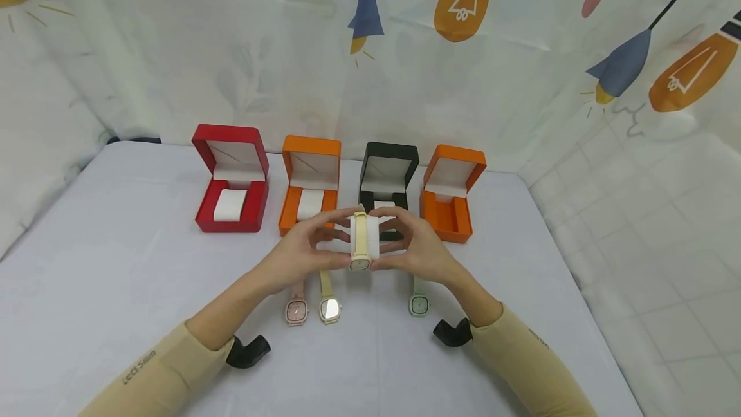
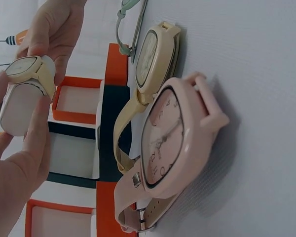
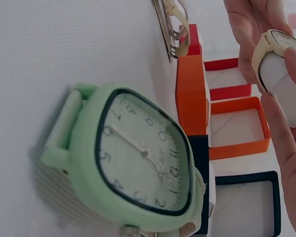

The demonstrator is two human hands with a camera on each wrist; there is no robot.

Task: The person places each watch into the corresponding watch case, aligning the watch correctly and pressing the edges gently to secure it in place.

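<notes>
L hand: [image 1: 303, 240] fingers curved, gripping L side of held watch & cushion w/ thumb + fingertips.
R hand: [image 1: 419, 246] same grip on R side, fingers bent, thumb at near end.
Held watch: [image 1: 361, 235] cream, btwn both hands, strap wrapped round cushion, dial facing wearer.
Cushion: [image 1: 374, 237] white, inside strap loop, btwn the hands, up off bench.
Pink watch: [image 1: 296, 311] on bench, wearer's side of L hand.
Yellow watch: [image 1: 329, 309] just R of pink one, also nearer wearer than L hand.
Green watch: [image 1: 419, 304] on bench, wearer's side of R hand.
Red box: [image 1: 228, 226] beyond & left of L hand, lid up, white pad in it.
L orange box: [image 1: 312, 145] right behind L hand, lid up, white pad in, partly hidden.
Dark box: [image 1: 392, 150] behind R hand, lid up, white pad partly hidden by fingers.
R orange box: [image 1: 455, 235] beyond R hand, slightly right, lid up, orange interior showing.
Bench: [image 1: 370, 365] white-covered, under hands.
</notes>
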